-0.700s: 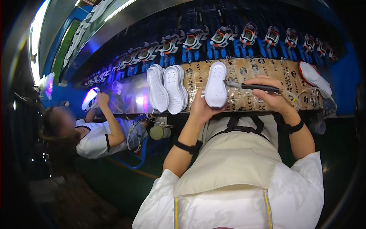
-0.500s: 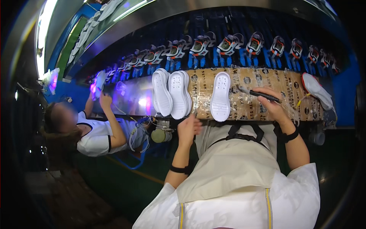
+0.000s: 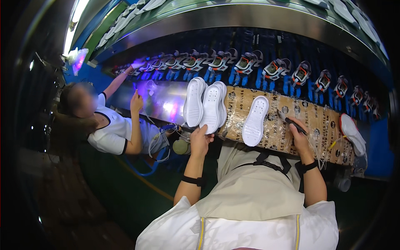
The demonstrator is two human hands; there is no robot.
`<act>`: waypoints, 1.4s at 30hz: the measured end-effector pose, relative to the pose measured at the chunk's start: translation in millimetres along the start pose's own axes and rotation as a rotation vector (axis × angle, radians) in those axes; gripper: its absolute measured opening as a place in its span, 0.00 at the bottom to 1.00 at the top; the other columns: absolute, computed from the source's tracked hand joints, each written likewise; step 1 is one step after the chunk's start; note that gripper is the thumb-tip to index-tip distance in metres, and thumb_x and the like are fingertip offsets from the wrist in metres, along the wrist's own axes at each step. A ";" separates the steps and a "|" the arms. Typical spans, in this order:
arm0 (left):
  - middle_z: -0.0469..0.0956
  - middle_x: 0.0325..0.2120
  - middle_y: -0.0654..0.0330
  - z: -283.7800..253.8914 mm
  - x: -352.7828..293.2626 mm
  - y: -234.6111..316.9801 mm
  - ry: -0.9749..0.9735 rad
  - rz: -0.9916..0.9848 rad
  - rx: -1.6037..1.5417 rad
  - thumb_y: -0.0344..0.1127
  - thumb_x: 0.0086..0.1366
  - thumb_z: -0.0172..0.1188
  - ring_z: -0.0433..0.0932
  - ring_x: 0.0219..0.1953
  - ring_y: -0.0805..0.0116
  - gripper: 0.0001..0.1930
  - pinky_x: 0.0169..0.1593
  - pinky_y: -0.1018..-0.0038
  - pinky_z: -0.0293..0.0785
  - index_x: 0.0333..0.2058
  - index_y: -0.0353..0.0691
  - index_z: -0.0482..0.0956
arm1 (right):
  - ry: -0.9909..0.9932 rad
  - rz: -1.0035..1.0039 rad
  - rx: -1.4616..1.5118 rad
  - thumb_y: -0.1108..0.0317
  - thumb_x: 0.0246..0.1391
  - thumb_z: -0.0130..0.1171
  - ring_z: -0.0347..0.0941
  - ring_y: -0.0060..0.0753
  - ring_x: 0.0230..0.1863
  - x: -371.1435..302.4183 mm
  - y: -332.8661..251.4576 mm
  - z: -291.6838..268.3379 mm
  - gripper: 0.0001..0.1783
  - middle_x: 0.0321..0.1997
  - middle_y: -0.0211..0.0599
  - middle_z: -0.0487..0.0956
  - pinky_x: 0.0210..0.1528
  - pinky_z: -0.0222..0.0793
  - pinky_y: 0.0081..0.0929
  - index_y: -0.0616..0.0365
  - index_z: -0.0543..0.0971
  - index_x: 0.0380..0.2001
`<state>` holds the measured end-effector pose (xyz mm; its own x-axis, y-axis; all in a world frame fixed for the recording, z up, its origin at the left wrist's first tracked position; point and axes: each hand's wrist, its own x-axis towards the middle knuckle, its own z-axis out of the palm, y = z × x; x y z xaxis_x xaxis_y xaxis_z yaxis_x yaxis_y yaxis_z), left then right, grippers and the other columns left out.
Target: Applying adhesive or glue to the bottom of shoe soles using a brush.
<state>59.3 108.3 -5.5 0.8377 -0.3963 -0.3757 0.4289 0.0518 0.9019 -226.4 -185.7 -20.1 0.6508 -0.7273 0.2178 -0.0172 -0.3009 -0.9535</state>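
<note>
1. Touching near end of stacked, white, dimpled shoe sole (image 3: 211,107) with bare left hand (image 3: 201,141).
2. Holding slim, black-handled brush (image 3: 290,121) in bare right hand (image 3: 301,141).
3. Note lone white sole (image 3: 256,121) lying between hands on brown, printed, film-wrapped cardboard (image 3: 313,113).

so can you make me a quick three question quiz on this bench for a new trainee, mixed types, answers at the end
1. Multiple choice: what does the right hand hold?
A) a pair of scissors
B) a black-handled tool
C) a sponge

2. True or false: the left hand is at the near end of a stack of white soles.

3. Short answer: what lies on the brown cardboard, between that stack and the right hand?

Key:
1. B
2. True
3. A single white sole
</note>
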 end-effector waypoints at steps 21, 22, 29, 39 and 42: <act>0.80 0.46 0.52 149.5 43.2 319.8 -0.443 0.584 -0.377 0.44 0.78 0.47 0.83 0.42 0.57 0.19 0.44 0.62 0.84 0.54 0.34 0.73 | -0.019 -0.018 0.012 0.67 0.62 0.61 0.78 0.35 0.48 1.0 1.9 0.6 0.16 0.45 0.43 0.83 0.54 0.70 0.27 0.67 0.82 0.48; 0.80 0.43 0.45 154.1 67.2 341.4 -0.399 0.632 -0.308 0.51 0.79 0.41 0.83 0.38 0.51 0.27 0.33 0.65 0.84 0.56 0.29 0.71 | -0.023 -0.032 0.013 0.67 0.62 0.61 0.78 0.35 0.48 4.0 -1.5 2.4 0.16 0.45 0.43 0.83 0.54 0.70 0.27 0.67 0.82 0.48; 0.83 0.41 0.40 174.1 102.0 371.5 0.177 0.796 0.572 0.61 0.71 0.54 0.84 0.34 0.47 0.34 0.45 0.58 0.81 0.49 0.26 0.77 | 0.031 -0.007 0.010 0.68 0.60 0.62 0.79 0.38 0.45 3.8 -0.5 2.2 0.15 0.43 0.44 0.84 0.52 0.72 0.29 0.66 0.83 0.47; 0.82 0.47 0.36 200.7 148.7 400.7 0.076 1.166 1.364 0.63 0.60 0.65 0.81 0.51 0.42 0.38 0.57 0.59 0.75 0.53 0.29 0.81 | 0.021 -0.017 0.006 0.72 0.58 0.62 0.79 0.38 0.42 4.8 -3.2 0.6 0.13 0.41 0.44 0.83 0.49 0.72 0.30 0.68 0.82 0.45; 0.83 0.46 0.37 201.7 183.1 420.1 0.195 1.196 1.397 0.62 0.63 0.63 0.82 0.49 0.41 0.35 0.56 0.59 0.75 0.50 0.31 0.83 | 0.022 -0.004 0.003 0.72 0.58 0.62 0.78 0.38 0.41 6.6 -9.5 1.4 0.13 0.40 0.44 0.83 0.48 0.72 0.30 0.68 0.82 0.45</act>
<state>324.7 -127.5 347.7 0.5134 -0.6200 0.5933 -0.8223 -0.5531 0.1337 -220.9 -186.7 -9.8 0.6337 -0.7397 0.2263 -0.0122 -0.3020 -0.9532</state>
